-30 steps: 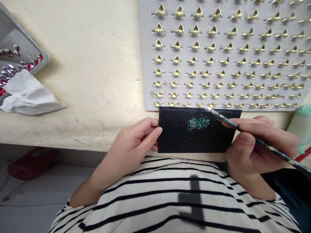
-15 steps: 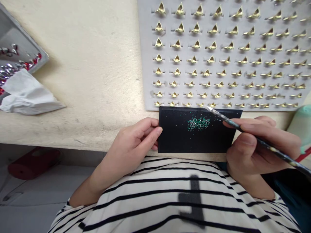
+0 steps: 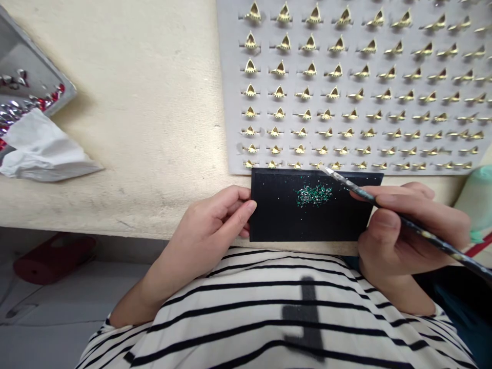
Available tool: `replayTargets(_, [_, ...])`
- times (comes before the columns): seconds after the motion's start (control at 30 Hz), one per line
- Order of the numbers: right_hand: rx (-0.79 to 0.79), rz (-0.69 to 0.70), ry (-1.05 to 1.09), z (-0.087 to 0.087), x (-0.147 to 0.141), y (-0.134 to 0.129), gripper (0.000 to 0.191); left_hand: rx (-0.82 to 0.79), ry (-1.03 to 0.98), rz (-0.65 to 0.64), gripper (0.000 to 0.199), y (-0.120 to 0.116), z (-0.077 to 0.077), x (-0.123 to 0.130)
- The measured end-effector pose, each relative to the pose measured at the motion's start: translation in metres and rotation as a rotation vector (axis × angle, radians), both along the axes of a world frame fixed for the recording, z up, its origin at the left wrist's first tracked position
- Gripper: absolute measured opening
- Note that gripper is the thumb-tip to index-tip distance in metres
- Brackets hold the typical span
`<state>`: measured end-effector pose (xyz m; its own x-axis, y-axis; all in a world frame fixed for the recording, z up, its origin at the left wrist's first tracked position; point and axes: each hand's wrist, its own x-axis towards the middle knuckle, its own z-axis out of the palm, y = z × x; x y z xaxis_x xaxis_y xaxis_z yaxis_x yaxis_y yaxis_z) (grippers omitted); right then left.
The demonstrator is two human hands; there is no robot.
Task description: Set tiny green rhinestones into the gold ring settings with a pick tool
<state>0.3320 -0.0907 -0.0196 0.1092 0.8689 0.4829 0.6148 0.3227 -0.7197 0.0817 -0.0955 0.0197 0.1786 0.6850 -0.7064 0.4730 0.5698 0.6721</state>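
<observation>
My left hand [image 3: 215, 220] grips the left edge of a flat black tray [image 3: 284, 220], thumb on top and fingers at its side. Tiny green and clear rhinestones [image 3: 314, 195] lie scattered in a patch on the tray. Between thumb and fingers, my right hand [image 3: 411, 230] holds a slim, dark speckled pen-like stick [image 3: 351, 185] with a pale pointed tip. That tip is at the tray's far edge, close to a gold ring [image 3: 320, 165] in the nearest row. Part of my right hand rests against the tray's right end.
Rows of gold rings [image 3: 279, 92] stand in a white board [image 3: 232, 102] beyond the tray. At left, a grey tray [image 3: 42, 56] holds silver and red gems, partly under crumpled white paper [image 3: 49, 148]. A pale green object [image 3: 474, 200] stands at right. A red roll [image 3: 54, 256] lies below the table.
The stick's tip and my right hand have shifted very slightly left. My left hand and the black tray stay practically still.
</observation>
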Motion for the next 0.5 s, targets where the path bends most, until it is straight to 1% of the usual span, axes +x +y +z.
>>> replayTargets(0.17, [0.017, 0.002, 0.019, 0.0011, -0.0009, 0.0002, 0.024, -0.004, -0.001, 0.004, 0.018, 0.0, -0.0001, 0.0001])
replayTargets(0.4, [0.02, 0.019, 0.019, -0.0015, 0.0029, 0.0009, 0.022, -0.007, -0.009, 0.009, 0.016, -0.0004, -0.0001, -0.0006])
replayTargets(0.5, [0.027, -0.003, 0.009, -0.0011, 0.0035, 0.0003, 0.02, 0.002, -0.01, 0.006, 0.016, -0.0005, -0.0006, -0.0005])
